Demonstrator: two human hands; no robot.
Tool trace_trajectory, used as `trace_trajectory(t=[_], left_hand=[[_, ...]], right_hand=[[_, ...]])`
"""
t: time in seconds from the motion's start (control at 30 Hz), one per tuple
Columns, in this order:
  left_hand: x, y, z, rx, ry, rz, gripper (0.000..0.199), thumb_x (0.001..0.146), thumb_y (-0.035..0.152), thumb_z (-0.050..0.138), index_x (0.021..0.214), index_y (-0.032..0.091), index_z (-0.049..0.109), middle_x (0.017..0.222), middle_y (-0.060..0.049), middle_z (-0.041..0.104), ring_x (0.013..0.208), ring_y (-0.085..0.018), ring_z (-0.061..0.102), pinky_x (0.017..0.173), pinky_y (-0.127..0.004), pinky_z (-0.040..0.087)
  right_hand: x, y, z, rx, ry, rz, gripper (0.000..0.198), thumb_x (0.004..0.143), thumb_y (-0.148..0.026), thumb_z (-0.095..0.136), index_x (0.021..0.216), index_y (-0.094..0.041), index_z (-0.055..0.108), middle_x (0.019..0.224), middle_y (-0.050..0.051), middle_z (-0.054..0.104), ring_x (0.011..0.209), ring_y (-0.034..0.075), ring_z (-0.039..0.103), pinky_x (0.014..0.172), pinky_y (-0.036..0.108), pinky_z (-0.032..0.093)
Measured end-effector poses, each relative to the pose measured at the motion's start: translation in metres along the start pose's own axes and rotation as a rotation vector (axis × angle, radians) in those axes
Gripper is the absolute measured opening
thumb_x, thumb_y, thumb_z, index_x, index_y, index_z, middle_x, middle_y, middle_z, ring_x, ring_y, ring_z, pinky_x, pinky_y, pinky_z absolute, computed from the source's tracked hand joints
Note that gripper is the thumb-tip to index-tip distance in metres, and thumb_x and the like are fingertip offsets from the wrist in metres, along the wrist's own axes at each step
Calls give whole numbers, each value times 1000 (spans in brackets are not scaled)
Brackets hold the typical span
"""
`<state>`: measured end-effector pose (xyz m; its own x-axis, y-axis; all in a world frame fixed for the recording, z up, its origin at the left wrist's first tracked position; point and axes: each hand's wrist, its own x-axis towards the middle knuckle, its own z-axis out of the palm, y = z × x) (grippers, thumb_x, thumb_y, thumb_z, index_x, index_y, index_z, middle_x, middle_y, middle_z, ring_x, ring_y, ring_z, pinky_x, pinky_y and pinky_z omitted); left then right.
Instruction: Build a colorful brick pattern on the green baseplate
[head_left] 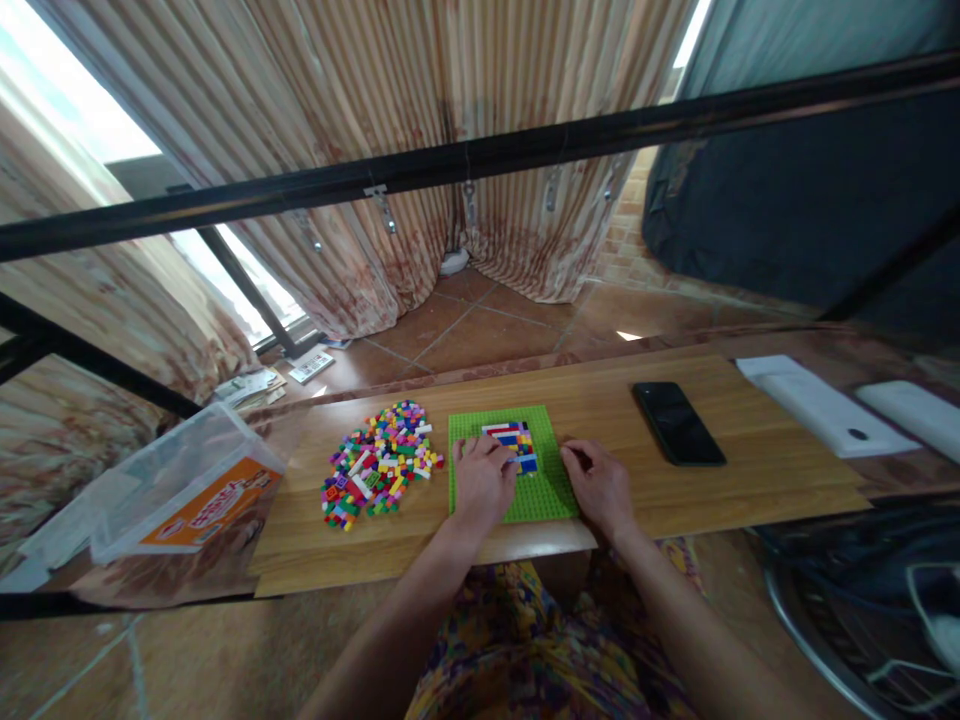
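A green studded baseplate (551, 495) lies on the wooden board, with a small patch of coloured toy bricks (523, 440) built on it in rows of red, white, yellow and blue. Over the plate's left half reaches my left hand (484, 482), its fingers bent together at the near left side of the patch. Whatever is between those fingertips is hidden. My right hand (602, 487) rests at the plate's right edge, fingers curled in and thumb against them; I cannot make out anything in it. Left of the plate spreads a pile of loose bricks (386, 462) in many colours.
A black phone (679, 423) lies on the wooden board (780, 450) to the right. White packets (814, 400) sit beyond it. At the left stands a clear plastic box (251, 435) with an orange label. A dark metal bar (517, 150) crosses in front of the curtains.
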<state>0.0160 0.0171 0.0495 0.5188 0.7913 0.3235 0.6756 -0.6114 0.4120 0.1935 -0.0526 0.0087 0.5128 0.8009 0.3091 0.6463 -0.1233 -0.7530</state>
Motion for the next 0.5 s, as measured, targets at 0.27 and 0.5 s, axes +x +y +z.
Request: trace_trajectory(t=[0.27, 0.5], left_hand=[[2, 0, -3, 83, -26, 108, 14, 88, 27, 58, 84, 26, 72, 95, -3, 66, 94, -22, 54, 104, -52, 26], [4, 1, -3, 182, -41, 151, 19, 89, 21, 53, 83, 24, 71, 94, -5, 65, 92, -23, 54, 104, -56, 28]], right_hand=[[1, -4, -1, -17, -113, -30, 43, 90, -56, 46, 87, -21, 70, 89, 7, 70, 78, 19, 63, 71, 30, 46], [2, -9, 3, -132, -111, -1, 49, 88, -64, 45, 82, -22, 70, 84, 5, 67, 73, 18, 61, 66, 29, 43]])
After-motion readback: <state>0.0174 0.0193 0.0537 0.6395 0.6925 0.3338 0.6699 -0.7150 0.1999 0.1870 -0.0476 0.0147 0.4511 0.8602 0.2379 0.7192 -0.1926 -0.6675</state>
